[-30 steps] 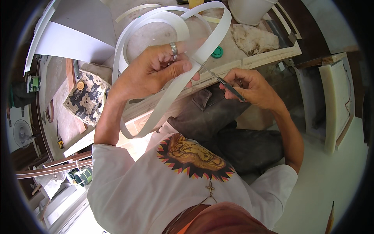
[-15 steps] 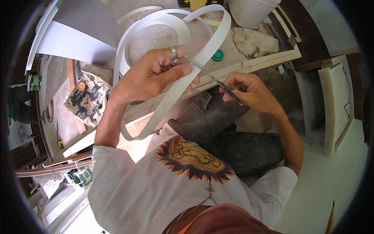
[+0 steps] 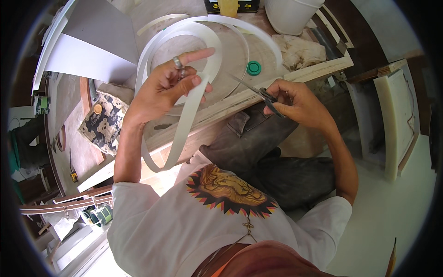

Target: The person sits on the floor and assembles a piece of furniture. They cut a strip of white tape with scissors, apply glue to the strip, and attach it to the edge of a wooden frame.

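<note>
Between thumb and fingers of my left hand (image 3: 161, 90) is the end of a flat white strip (image 3: 187, 122), like edge banding; the index finger points outward. From there the strip hangs over the table's edge in a loop and curves back up. My right hand (image 3: 300, 104) grips dark-handled scissors (image 3: 265, 94), their blades pointing up and left, apart from the strip. Behind my left hand, a coil of the same white band (image 3: 213, 41) lies on the table, and a separate end (image 3: 258, 28) arcs across its far right side.
A green round lid (image 3: 254, 68) lies near the wooden table edge (image 3: 318, 69). Farther back are a crumpled cloth (image 3: 295, 53) and a white bucket (image 3: 290, 14). On the left are a bear-print cloth pouch (image 3: 108, 122), white panels (image 3: 97, 41) and a tape measure (image 3: 74, 176).
The strip is now cut through at my left hand; its far part has dropped onto the table. My left hand has moved left with the near end, and the scissors have come away from the strip.
</note>
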A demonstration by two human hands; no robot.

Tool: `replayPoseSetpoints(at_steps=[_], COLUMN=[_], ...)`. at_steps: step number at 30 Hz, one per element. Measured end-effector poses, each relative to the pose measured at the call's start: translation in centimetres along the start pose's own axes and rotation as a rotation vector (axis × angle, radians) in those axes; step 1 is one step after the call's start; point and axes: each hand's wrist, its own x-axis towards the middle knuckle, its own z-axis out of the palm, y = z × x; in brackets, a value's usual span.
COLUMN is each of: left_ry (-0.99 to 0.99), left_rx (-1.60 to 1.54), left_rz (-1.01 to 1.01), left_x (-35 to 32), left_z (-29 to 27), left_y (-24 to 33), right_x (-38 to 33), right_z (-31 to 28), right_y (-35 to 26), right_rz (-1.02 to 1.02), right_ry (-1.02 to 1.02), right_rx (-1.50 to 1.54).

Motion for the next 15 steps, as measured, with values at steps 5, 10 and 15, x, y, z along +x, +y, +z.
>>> replayPoseSetpoints(at_steps=[5, 10, 15], left_ry=[0.282, 0.546, 0.631], left_rx=[0.022, -0.211, -0.291], left_rz=[0.039, 0.28, 0.259], left_x=[0.6, 8.1, 13.1], left_z=[-2.4, -6.6, -14.2], left_y=[0.4, 0.2, -5.3], right_x=[-0.2, -0.5, -0.2], right_z=[-0.9, -1.5, -1.4], right_y=[0.4, 1.3, 0.0], right_rz=[-0.014, -0.003, 0.022], right_ry=[0.058, 0.148, 0.115], right_rx=[-0.185, -0.214, -0.27])
